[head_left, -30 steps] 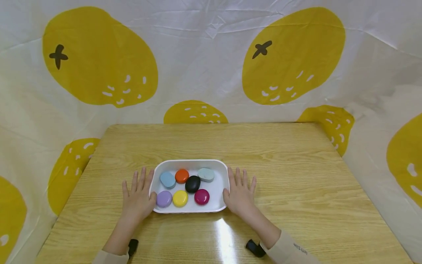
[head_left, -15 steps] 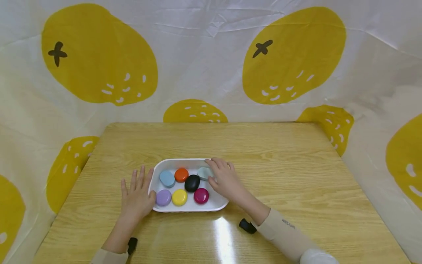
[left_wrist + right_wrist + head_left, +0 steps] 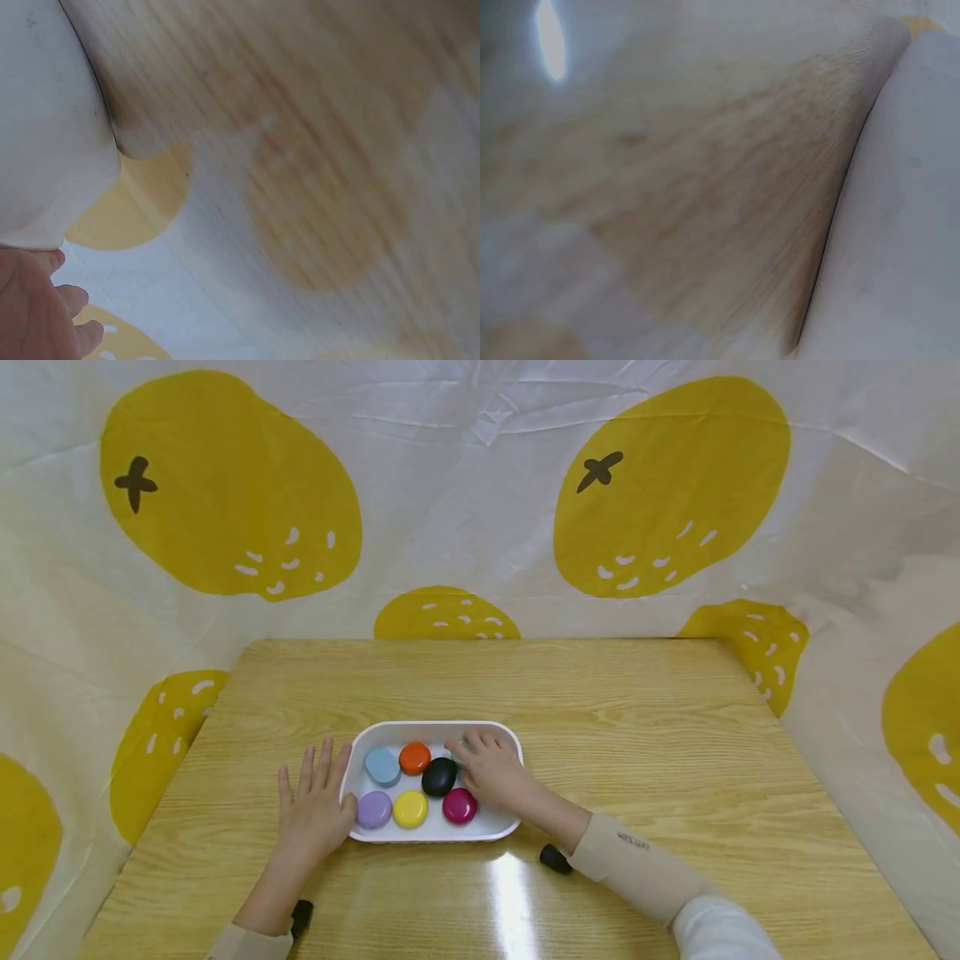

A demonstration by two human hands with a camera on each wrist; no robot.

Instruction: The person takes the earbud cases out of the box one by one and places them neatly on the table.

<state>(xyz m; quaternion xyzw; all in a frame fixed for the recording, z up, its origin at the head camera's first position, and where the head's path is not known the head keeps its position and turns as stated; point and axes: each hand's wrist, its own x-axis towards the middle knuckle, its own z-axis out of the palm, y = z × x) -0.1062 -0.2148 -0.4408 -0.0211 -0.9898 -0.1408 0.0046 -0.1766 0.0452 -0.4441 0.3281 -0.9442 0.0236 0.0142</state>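
A white tray [image 3: 491,837] holds several smooth, rounded, stone-like pieces. They are a light blue one [image 3: 382,767], an orange one [image 3: 415,758], a black one [image 3: 439,777], a purple one [image 3: 374,810], a yellow one [image 3: 410,809] and a magenta one [image 3: 460,807]. My left hand [image 3: 313,814] lies along the tray's left end, fingers straight and thumb at the rim. Reaching in over the right end, my right hand [image 3: 491,770] has its fingers curled around a pale green stone [image 3: 456,758], mostly hidden under them. In the left wrist view, the left fingers [image 3: 73,298] show beside the tray wall [image 3: 52,127].
The tray stands on a wood-grain table [image 3: 637,735] with a bright glare patch in front. Behind and at the sides hangs a white cloth [image 3: 450,485] with yellow fruit prints. Black wrist-worn pieces [image 3: 556,859] show below the wrists. In the right wrist view, the tray wall [image 3: 892,210] is visible.
My right hand has left the tray's right end and moved leftward into the tray, its fingers curling over the pale green stone. The left hand has stayed in place.
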